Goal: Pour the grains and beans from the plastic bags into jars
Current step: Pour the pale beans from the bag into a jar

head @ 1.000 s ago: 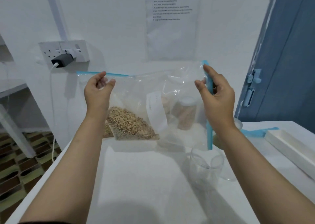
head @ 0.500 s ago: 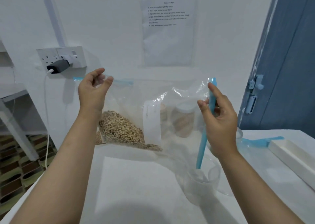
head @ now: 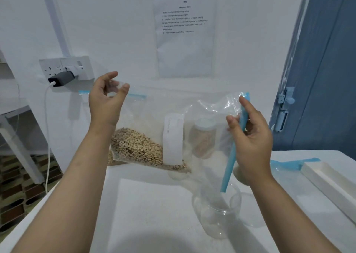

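Observation:
A clear plastic bag (head: 152, 118) with a blue zip strip (head: 231, 160) hangs above the white table (head: 144, 204). Pale beans (head: 134, 148) lie heaped in its lower left corner, beside a white label. My left hand (head: 105, 106) pinches the bag's upper left edge, raised high. My right hand (head: 252, 141) pinches the zip strip at the right, lower down. The strip's lower end reaches into the mouth of an open, empty clear jar (head: 217, 214) on the table.
Behind the bag stands a lidded jar of grain (head: 202, 137). A white tray (head: 331, 183) and another blue-zipped bag (head: 289, 164) lie at the right. A wall socket with a charger (head: 65, 69) and its cable are at the left, a blue door (head: 327, 79) at the right.
My right hand has come down with the zip edge, bringing its lower end into the jar's mouth. The left hand stays high, and the beans remain in the left corner.

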`<action>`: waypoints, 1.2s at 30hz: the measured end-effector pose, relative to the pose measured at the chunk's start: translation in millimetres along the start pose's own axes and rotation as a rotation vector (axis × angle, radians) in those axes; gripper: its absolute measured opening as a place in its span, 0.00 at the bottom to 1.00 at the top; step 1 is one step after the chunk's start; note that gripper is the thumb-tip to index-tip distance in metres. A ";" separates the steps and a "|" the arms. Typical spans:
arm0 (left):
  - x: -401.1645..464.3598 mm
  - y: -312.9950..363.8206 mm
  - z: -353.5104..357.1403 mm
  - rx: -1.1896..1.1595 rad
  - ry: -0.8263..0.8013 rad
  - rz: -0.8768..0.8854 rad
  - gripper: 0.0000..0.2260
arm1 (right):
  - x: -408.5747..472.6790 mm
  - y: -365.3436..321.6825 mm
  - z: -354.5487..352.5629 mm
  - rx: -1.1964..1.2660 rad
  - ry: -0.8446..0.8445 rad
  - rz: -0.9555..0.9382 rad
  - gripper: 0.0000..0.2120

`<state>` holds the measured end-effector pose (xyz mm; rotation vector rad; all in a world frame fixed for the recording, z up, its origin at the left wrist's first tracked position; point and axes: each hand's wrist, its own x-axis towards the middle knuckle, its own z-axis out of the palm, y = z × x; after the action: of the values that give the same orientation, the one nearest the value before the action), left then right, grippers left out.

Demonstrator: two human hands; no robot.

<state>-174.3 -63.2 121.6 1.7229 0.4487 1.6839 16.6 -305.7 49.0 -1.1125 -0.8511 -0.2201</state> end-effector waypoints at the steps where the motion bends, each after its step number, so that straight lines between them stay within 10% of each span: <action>1: -0.1 0.6 0.6 -0.004 -0.001 0.001 0.15 | 0.9 -0.6 -0.9 0.006 -0.007 0.000 0.21; 36: -1.1 23.4 -6.9 0.013 -0.073 0.109 0.19 | -27.5 -13.0 -7.3 0.037 -0.023 -0.059 0.23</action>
<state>-186.1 -79.0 136.0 1.8411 0.3378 1.6910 -5.5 -324.7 37.6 -1.0575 -0.9059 -0.2403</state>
